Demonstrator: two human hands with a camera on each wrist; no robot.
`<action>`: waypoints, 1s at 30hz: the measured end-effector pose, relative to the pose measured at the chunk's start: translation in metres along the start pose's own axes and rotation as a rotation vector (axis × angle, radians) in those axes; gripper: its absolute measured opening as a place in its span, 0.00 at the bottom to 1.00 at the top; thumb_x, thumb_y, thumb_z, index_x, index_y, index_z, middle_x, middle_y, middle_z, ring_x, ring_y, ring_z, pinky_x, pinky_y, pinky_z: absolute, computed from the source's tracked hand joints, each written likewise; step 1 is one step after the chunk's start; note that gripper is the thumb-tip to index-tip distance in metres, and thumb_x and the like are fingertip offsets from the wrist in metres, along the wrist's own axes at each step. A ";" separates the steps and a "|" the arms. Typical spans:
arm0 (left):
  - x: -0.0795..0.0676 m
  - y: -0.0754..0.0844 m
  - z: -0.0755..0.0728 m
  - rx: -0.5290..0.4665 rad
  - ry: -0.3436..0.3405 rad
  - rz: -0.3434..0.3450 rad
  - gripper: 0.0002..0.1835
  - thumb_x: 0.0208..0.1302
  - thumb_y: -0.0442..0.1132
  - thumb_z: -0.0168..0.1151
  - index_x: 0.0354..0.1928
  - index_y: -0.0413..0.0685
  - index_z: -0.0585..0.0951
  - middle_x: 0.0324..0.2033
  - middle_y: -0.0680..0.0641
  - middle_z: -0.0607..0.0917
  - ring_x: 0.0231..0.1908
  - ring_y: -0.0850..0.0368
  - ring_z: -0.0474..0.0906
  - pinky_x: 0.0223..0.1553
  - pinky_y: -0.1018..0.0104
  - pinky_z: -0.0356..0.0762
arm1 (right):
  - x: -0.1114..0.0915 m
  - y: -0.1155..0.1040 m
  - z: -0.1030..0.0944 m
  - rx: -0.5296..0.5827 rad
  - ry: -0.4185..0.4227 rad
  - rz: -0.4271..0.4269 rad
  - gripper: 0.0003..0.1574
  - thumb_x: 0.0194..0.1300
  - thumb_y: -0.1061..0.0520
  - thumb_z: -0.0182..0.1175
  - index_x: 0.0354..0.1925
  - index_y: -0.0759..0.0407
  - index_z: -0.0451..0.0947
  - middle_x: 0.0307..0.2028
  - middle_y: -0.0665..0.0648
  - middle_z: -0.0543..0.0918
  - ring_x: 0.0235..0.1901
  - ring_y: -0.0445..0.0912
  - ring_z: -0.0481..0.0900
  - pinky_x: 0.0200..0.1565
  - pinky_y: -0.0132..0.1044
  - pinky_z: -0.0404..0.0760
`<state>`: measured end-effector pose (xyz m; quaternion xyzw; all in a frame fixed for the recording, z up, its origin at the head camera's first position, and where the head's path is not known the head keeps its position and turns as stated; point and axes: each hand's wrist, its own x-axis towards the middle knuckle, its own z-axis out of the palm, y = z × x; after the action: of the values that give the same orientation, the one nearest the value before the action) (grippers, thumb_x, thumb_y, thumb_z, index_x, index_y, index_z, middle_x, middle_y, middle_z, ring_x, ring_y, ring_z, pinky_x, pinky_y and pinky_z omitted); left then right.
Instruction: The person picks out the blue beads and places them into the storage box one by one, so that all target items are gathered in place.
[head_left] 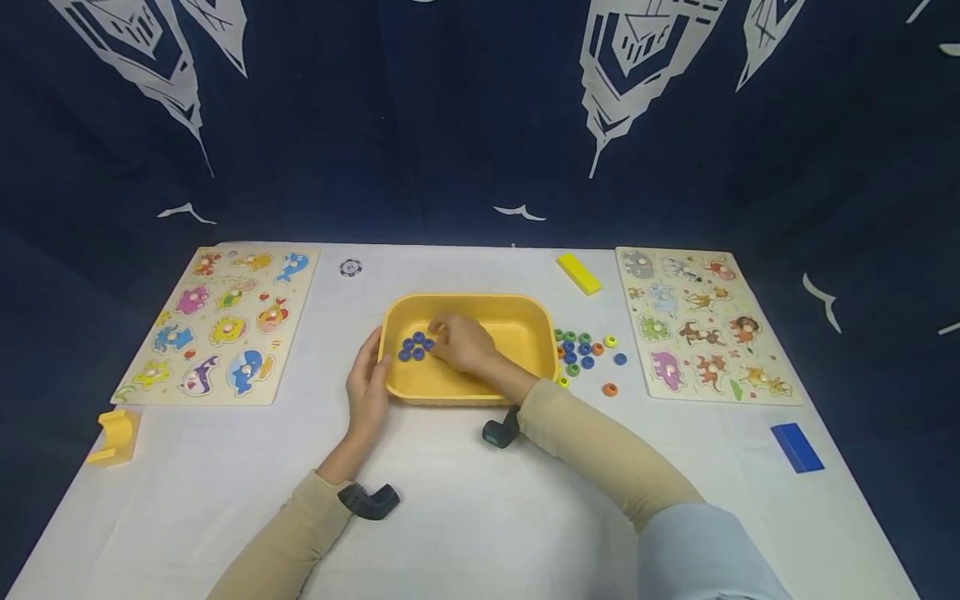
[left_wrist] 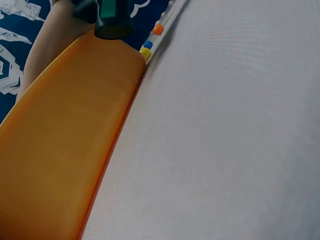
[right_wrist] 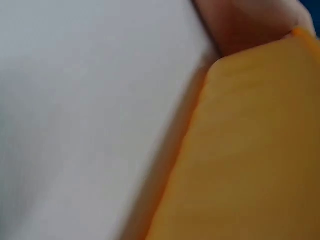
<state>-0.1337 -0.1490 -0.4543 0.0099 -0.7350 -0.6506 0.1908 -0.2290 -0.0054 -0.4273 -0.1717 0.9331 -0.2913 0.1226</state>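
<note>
A yellow plastic tray (head_left: 480, 392) sits mid-table, its front wall (left_wrist: 75, 125) filling much of the left wrist view. At the tray's left end, my left hand (head_left: 367, 387) holds the side, fingers along the outer wall and thumb at the front corner. Several small blue beads (head_left: 417, 337) lie together inside the tray's left part. My right hand (head_left: 463, 343) reaches over the front rim with bent fingers, fingertips right beside those blue beads. I cannot tell whether a bead is between them. In the right wrist view, part of the left hand (right_wrist: 260, 25) shows at the tray's corner.
Loose green, blue, orange and yellow beads (head_left: 588, 362) lie right of the tray. Animal puzzle boards stand left (head_left: 247, 354) and right (head_left: 708, 325). Around them are a yellow block (head_left: 579, 274), a blue block (head_left: 797, 447), a yellow curved block (head_left: 117, 437) and a round chip (head_left: 350, 267).
</note>
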 end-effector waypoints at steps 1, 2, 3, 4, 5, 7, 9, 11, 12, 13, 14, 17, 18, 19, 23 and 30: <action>0.000 -0.003 0.000 -0.008 -0.001 -0.002 0.24 0.63 0.28 0.43 0.62 0.37 0.61 0.61 0.40 0.65 0.61 0.48 0.61 0.56 0.82 0.64 | -0.002 0.000 -0.002 0.004 0.011 -0.006 0.19 0.51 0.58 0.60 0.44 0.51 0.75 0.28 0.47 0.79 0.24 0.40 0.74 0.21 0.29 0.72; 0.001 -0.007 0.000 -0.015 -0.002 -0.004 0.24 0.63 0.28 0.43 0.62 0.38 0.61 0.61 0.41 0.65 0.61 0.49 0.62 0.56 0.81 0.64 | -0.005 0.001 -0.004 0.011 0.025 -0.012 0.19 0.51 0.58 0.60 0.45 0.51 0.75 0.29 0.47 0.80 0.24 0.40 0.74 0.21 0.28 0.72; 0.001 -0.010 0.001 -0.023 -0.003 -0.004 0.24 0.63 0.28 0.43 0.62 0.38 0.61 0.61 0.41 0.65 0.61 0.49 0.61 0.57 0.80 0.64 | -0.009 0.001 -0.007 0.020 0.044 -0.024 0.20 0.51 0.57 0.60 0.45 0.51 0.75 0.29 0.47 0.80 0.24 0.39 0.74 0.22 0.28 0.72; 0.002 -0.014 0.001 -0.028 -0.007 -0.007 0.24 0.63 0.29 0.43 0.63 0.40 0.61 0.61 0.42 0.65 0.61 0.50 0.61 0.57 0.80 0.64 | -0.013 0.001 -0.010 0.027 0.072 -0.040 0.19 0.51 0.57 0.60 0.45 0.50 0.75 0.30 0.46 0.81 0.24 0.39 0.74 0.22 0.28 0.72; 0.002 -0.017 0.001 -0.029 -0.009 -0.006 0.24 0.64 0.29 0.43 0.63 0.41 0.61 0.61 0.43 0.65 0.61 0.50 0.61 0.58 0.79 0.64 | -0.017 0.002 -0.014 0.042 0.106 -0.059 0.19 0.52 0.56 0.60 0.45 0.50 0.76 0.30 0.45 0.81 0.23 0.38 0.74 0.21 0.29 0.72; 0.003 -0.023 0.002 -0.018 -0.014 -0.002 0.24 0.64 0.31 0.43 0.63 0.45 0.61 0.62 0.46 0.65 0.61 0.53 0.61 0.59 0.77 0.63 | -0.028 0.003 -0.022 0.079 0.189 -0.107 0.18 0.53 0.55 0.61 0.45 0.50 0.76 0.30 0.45 0.81 0.21 0.38 0.73 0.20 0.29 0.71; 0.003 -0.025 0.002 0.001 -0.015 0.008 0.24 0.65 0.33 0.44 0.63 0.48 0.61 0.62 0.49 0.65 0.62 0.55 0.61 0.60 0.75 0.63 | -0.041 0.007 -0.031 0.125 0.280 -0.162 0.18 0.54 0.53 0.61 0.45 0.51 0.76 0.31 0.45 0.81 0.20 0.38 0.72 0.18 0.29 0.70; 0.004 -0.027 0.003 0.025 -0.008 0.017 0.24 0.65 0.34 0.44 0.63 0.51 0.62 0.62 0.51 0.65 0.62 0.57 0.61 0.61 0.73 0.63 | -0.054 0.015 -0.039 0.159 0.383 -0.223 0.17 0.54 0.54 0.61 0.44 0.53 0.77 0.31 0.46 0.81 0.20 0.39 0.70 0.17 0.29 0.68; 0.004 -0.027 0.002 0.031 -0.004 0.021 0.23 0.65 0.35 0.44 0.63 0.52 0.62 0.62 0.51 0.66 0.61 0.58 0.61 0.60 0.72 0.63 | -0.060 0.020 -0.043 0.165 0.437 -0.247 0.17 0.54 0.54 0.61 0.44 0.53 0.77 0.30 0.47 0.81 0.20 0.39 0.70 0.17 0.29 0.67; 0.004 -0.027 0.002 0.033 -0.002 0.023 0.23 0.65 0.35 0.44 0.63 0.52 0.62 0.62 0.52 0.66 0.61 0.58 0.61 0.61 0.71 0.63 | -0.066 0.026 -0.047 0.174 0.489 -0.267 0.16 0.55 0.54 0.62 0.44 0.54 0.77 0.30 0.48 0.81 0.20 0.40 0.69 0.17 0.29 0.67; 0.004 -0.027 0.002 0.036 0.000 0.024 0.23 0.65 0.36 0.44 0.63 0.53 0.62 0.62 0.51 0.66 0.61 0.57 0.61 0.61 0.71 0.63 | -0.072 0.033 -0.051 0.182 0.539 -0.287 0.16 0.54 0.55 0.62 0.43 0.55 0.77 0.30 0.49 0.81 0.21 0.40 0.69 0.18 0.29 0.68; 0.004 -0.026 0.002 0.043 -0.001 0.017 0.23 0.65 0.36 0.45 0.63 0.52 0.62 0.62 0.52 0.66 0.62 0.58 0.61 0.61 0.71 0.63 | -0.090 0.057 -0.060 0.195 0.676 -0.305 0.16 0.53 0.58 0.63 0.42 0.58 0.77 0.30 0.53 0.80 0.22 0.40 0.70 0.19 0.28 0.68; 0.004 -0.026 0.001 0.044 -0.003 0.016 0.24 0.65 0.36 0.44 0.63 0.52 0.62 0.62 0.52 0.65 0.62 0.58 0.60 0.61 0.70 0.63 | -0.095 0.066 -0.062 0.202 0.712 -0.295 0.16 0.52 0.58 0.63 0.42 0.59 0.77 0.30 0.54 0.80 0.23 0.40 0.70 0.19 0.27 0.68; 0.004 -0.026 0.001 0.047 -0.005 0.014 0.24 0.65 0.36 0.44 0.63 0.52 0.62 0.62 0.52 0.65 0.62 0.58 0.60 0.61 0.70 0.62 | -0.101 0.074 -0.064 0.212 0.740 -0.281 0.16 0.52 0.59 0.63 0.42 0.59 0.77 0.31 0.54 0.80 0.24 0.41 0.70 0.19 0.27 0.67; 0.004 -0.025 0.000 0.035 0.001 0.010 0.24 0.65 0.34 0.44 0.63 0.50 0.62 0.62 0.50 0.65 0.62 0.57 0.59 0.62 0.70 0.61 | -0.118 0.110 -0.065 0.225 0.821 -0.171 0.16 0.53 0.59 0.62 0.42 0.60 0.77 0.31 0.55 0.79 0.27 0.45 0.71 0.21 0.28 0.66; 0.004 -0.026 -0.001 0.009 -0.017 0.020 0.24 0.65 0.33 0.43 0.64 0.47 0.60 0.62 0.47 0.65 0.61 0.53 0.61 0.59 0.72 0.66 | -0.128 0.151 -0.052 0.256 0.843 0.029 0.17 0.52 0.57 0.63 0.43 0.56 0.77 0.35 0.54 0.79 0.33 0.45 0.72 0.30 0.34 0.70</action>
<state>-0.1428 -0.1548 -0.4778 -0.0021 -0.7395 -0.6454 0.1912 -0.1676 0.1876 -0.4578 -0.0084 0.8602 -0.4474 -0.2444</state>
